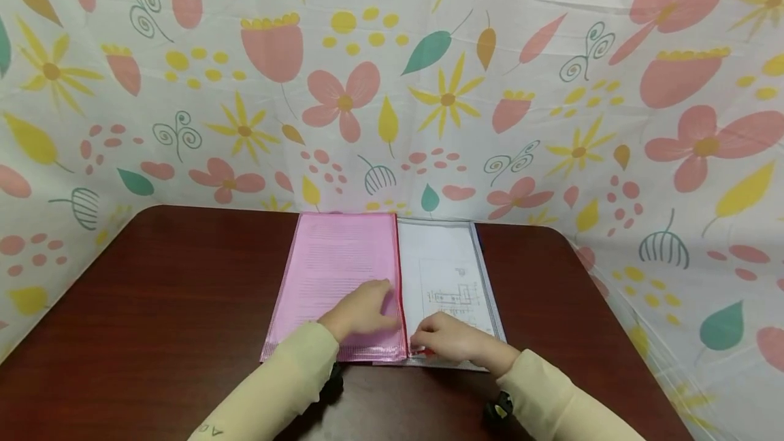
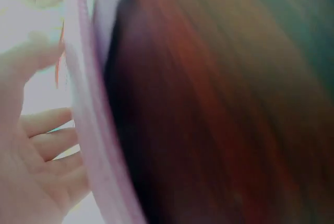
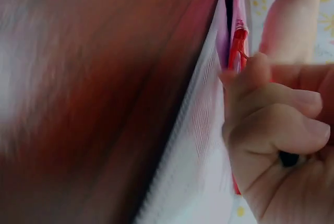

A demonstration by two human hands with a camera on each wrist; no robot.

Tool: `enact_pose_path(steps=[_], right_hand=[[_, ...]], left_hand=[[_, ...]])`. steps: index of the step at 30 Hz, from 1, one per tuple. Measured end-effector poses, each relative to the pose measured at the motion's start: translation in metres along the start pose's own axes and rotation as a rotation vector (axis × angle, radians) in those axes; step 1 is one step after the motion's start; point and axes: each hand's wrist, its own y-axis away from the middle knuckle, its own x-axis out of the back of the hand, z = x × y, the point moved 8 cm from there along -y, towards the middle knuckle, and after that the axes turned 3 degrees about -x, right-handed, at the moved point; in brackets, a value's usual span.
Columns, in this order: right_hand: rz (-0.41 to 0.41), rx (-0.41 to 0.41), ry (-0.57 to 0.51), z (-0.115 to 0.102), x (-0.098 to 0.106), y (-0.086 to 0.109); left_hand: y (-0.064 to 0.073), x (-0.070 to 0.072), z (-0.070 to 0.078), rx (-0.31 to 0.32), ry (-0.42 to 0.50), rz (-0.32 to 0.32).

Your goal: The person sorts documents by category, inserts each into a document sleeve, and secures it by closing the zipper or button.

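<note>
A pink zip document pouch [image 1: 343, 250] lies on the table with printed sheets showing through it. Its red zipper [image 1: 401, 291] runs along the right edge. My left hand [image 1: 364, 310] is over the pouch's lower right part, fingers loosely spread toward the zipper. At the pouch's lower right corner my right hand [image 1: 450, 337] has its fingers curled, pinching the zipper pull; red shows beneath them. In the right wrist view a red zipper end [image 3: 239, 41] meets the fingertips. Under that hand lies a clear pouch [image 1: 447, 250] holding a sheet with a line drawing.
The dark reddish-brown table [image 1: 153, 305] extends on both sides of the pouches. Behind it hangs a white cloth [image 1: 392, 39] printed with flowers and leaves, which also runs down along the right side. Dark bands are partly visible at both wrists.
</note>
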Motion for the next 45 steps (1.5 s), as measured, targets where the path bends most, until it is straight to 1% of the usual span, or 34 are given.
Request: enact_pose_path(steps=[2,5,7,9,13,18,21,25,32,34,40,45], right_hand=[[-0.043,0.018,0.050,0.000,0.000,0.001],[-0.099,0.061,0.070,0.000,-0.002,0.001],[-0.126,0.080,0.047,0.002,-0.003,0.001],[-0.147,0.074,0.013,0.006,-0.004,0.000],[-0.166,0.026,-0.069,0.012,-0.006,0.001],[-0.110,-0.033,-0.134,0.015,-0.006,0.001],[-0.078,-0.052,-0.168,0.017,-0.007,0.000],[-0.058,-0.049,-0.236,0.018,-0.009,0.000],[-0.023,-0.058,-0.420,0.019,-0.014,-0.001],[-0.005,-0.057,-0.454,0.019,-0.014,-0.001],[0.037,-0.092,-0.539,0.023,-0.015,-0.001],[0.067,-0.110,-0.602,0.026,-0.014,-0.003]], left_hand=[[0.001,-0.005,-0.001,-0.003,-0.035,-0.053],[0.001,-0.007,-0.002,-0.011,-0.050,-0.088],[0.002,-0.009,-0.002,-0.017,-0.053,-0.109],[0.002,-0.011,-0.001,-0.022,-0.059,-0.135],[0.005,-0.012,-0.001,-0.029,-0.079,-0.163],[0.006,-0.009,0.000,-0.040,-0.086,-0.158],[0.007,-0.009,0.001,-0.043,-0.091,-0.156],[0.007,-0.009,0.001,-0.041,-0.091,-0.152],[0.009,-0.010,-0.001,-0.025,-0.087,-0.159],[0.009,-0.010,-0.001,-0.025,-0.083,-0.162],[0.010,-0.011,-0.002,-0.022,-0.088,-0.168],[0.010,-0.010,-0.001,-0.039,-0.097,-0.161]])
